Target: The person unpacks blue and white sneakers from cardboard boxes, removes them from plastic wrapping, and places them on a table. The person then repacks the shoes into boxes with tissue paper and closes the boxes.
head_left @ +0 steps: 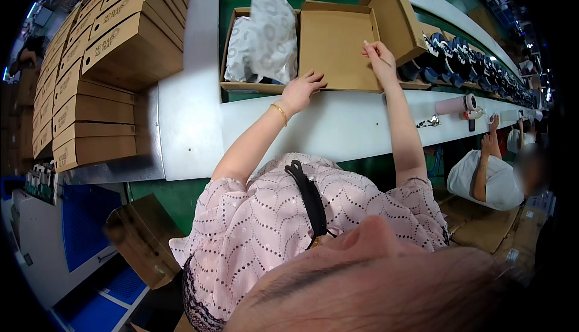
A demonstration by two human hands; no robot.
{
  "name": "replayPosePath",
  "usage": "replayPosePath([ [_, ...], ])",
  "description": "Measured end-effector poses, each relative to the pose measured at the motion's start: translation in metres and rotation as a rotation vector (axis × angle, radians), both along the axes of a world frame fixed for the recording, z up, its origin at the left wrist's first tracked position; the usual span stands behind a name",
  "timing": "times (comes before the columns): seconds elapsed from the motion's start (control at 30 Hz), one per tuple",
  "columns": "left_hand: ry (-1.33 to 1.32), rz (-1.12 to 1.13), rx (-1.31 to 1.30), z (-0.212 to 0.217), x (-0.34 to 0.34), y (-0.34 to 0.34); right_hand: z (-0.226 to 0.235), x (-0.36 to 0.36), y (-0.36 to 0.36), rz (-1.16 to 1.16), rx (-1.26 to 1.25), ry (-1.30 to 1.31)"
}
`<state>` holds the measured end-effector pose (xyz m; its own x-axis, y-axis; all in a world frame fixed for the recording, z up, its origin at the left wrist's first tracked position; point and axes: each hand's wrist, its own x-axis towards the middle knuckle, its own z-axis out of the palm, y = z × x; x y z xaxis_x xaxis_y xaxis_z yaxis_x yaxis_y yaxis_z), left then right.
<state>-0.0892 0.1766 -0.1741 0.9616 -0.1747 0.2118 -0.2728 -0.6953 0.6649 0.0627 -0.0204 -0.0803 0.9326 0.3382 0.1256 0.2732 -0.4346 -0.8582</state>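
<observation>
My left hand (300, 92) rests at the near edge of an open brown cardboard box (338, 45), its fingers stretched out. Over the right side of that box is my right hand (382, 63), with its fingers curled together; what they hold, if anything, I cannot make out. A raised cardboard panel (395, 15) slants up at the right, beyond the right hand. To the left, a second open box (256, 87) contains white tissue paper (273, 36) with a grey pattern, bunched up above the rim. The tissue hides most of what lies under it.
Closed shoeboxes (129, 45) stand in tall stacks at the left. Dark sneakers (458, 57) line the belt at the right. A pink tumbler (453, 105) lies on the white bench edge (356, 124). Farther right sits another person (488, 178). An open carton (145, 241) is at lower left.
</observation>
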Motion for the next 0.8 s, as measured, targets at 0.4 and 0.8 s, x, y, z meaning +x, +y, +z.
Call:
replayPosePath([
  [0.4, -0.08, 0.031, 0.212, -0.003, -0.016, -0.013, -0.063, -0.02, -0.014, 0.087, -0.021, 0.221],
  [0.8, -0.047, 0.045, 0.173, -0.004, -0.014, -0.013, -0.072, -0.011, 0.005, 0.105, -0.308, 0.188],
])
